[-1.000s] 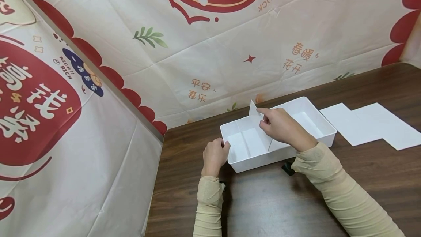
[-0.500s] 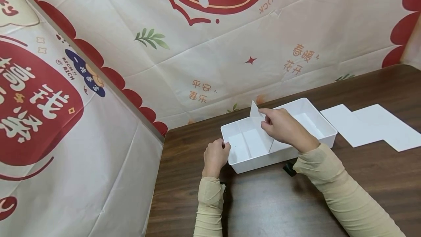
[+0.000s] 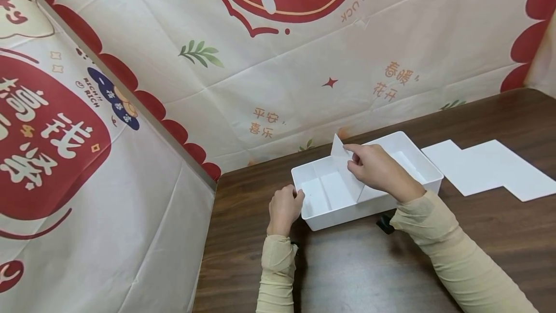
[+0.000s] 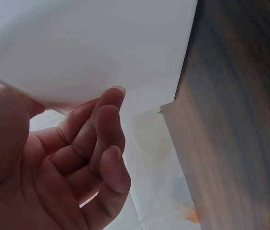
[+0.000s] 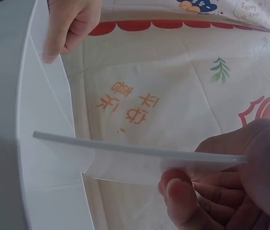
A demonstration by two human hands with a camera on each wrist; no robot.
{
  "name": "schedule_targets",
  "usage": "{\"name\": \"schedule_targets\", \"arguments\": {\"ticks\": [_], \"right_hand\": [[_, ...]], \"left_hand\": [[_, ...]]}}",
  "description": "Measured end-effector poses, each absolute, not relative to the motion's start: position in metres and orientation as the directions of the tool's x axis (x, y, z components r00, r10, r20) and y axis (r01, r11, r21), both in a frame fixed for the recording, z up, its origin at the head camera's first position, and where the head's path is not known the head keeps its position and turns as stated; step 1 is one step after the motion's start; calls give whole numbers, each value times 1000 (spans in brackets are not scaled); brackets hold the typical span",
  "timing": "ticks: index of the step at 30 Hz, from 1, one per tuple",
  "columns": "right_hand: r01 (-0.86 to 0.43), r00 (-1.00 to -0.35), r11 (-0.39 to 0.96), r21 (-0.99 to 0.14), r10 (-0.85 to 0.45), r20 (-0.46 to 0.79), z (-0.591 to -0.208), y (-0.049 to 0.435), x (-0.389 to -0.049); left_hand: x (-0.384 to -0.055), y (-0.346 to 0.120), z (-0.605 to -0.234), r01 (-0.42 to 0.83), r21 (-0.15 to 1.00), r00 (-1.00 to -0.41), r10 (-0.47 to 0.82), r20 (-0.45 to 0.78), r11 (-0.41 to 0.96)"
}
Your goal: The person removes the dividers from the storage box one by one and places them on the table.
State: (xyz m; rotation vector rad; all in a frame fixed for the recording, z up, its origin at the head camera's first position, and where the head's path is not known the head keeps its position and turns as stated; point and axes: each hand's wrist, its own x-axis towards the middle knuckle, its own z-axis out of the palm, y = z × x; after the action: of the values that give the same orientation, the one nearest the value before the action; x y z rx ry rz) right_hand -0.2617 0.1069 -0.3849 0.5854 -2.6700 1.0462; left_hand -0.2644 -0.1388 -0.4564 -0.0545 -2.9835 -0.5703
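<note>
A white plastic box [image 3: 334, 220] lies lengthwise on the table. My left hand [image 3: 284, 210] grips its left end wall, thumb inside the rim and fingers outside; the left wrist view shows fingertips against the outer wall [image 4: 96, 52]. Inside the box a thin white divider panel [image 3: 340, 159] stands crosswise and tilted, one corner rising above the far rim. My right hand [image 3: 380, 168] pinches this panel by its upper edge, forefinger stretched along it. In the right wrist view the divider [image 5: 101, 145] appears edge-on, between thumb and fingers.
Flat white panels [image 3: 465, 163] lie overlapping on the dark wooden table [image 3: 347, 264], right of the box. A printed cloth [image 3: 278, 81] hangs behind the table, and another [image 3: 143, 216] stands along its left side. A small black device [image 3: 385, 223] sits under the right wrist.
The divider and my right hand have shifted slightly to the right along the box. My left hand keeps its grip on the left end wall.
</note>
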Motion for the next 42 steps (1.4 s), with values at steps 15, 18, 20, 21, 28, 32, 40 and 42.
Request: {"name": "schedule_targets", "arguments": {"ticks": [15,18,20,21,28,32,40,42], "right_hand": [[-399,-913,712,-578,-251,322,-369,135,-252],[-386,-919,720,-577,-245,309,-367,143,-249],[-384,-919,727,-569,-239,315,-366,149,-247],[-382,-919,731,-565,-235,317,-365,152,-246],[-394,-903,757,-522,-210,375,-362,172,-238],[-387,-898,774,-501,-194,395,-359,184,-231],[-388,-875,802,-454,-166,455,-356,207,-213],[-385,-872,809,-444,-161,463,-356,213,-209]], "left_hand": [[-266,-140,-457,53,367,-995,17,101,929],[-266,-139,-457,52,367,-995,16,102,929],[-266,-139,-458,54,369,-995,18,100,928],[-266,-139,-458,53,370,-995,18,98,928],[-266,-141,-456,53,376,-995,17,100,925],[-266,-143,-455,60,374,-994,21,107,925],[-269,-145,-456,76,378,-993,37,110,923],[-268,-145,-455,80,382,-993,39,114,921]]}}
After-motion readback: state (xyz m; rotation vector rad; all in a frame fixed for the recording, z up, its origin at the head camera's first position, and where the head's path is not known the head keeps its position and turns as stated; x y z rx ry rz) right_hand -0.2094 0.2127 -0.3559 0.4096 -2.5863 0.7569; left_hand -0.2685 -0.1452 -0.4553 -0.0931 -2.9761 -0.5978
